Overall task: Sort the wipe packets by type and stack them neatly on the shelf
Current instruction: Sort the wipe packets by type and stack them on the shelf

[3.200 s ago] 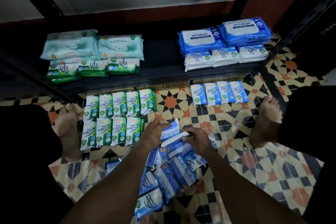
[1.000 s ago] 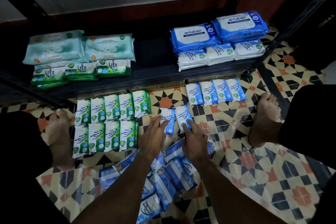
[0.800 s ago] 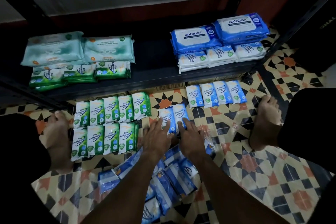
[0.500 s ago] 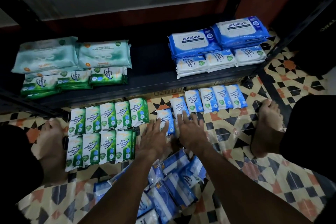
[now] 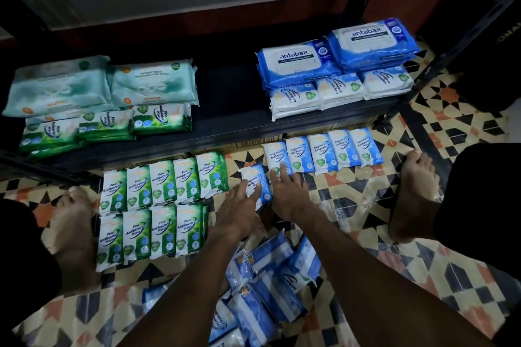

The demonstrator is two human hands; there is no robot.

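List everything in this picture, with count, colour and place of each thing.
Shelf: one, black, rear.
Large pale green packs: two showing, shelf left.
Small green packs: three stacks, shelf left front.
Large blue packs: two showing, shelf right.
Small white packs: three stacks, shelf right front.
Green packets: nine showing, two rows, floor left.
Row of blue packets: five, floor, before the shelf's right part.
Single blue packet: one, left of that row.
Pile of blue packets: count unclear, floor, nearest.
Feet: two, bare, either side.
Left hand: flat on the single packet.
Right hand: fingers on the row's leftmost packet.
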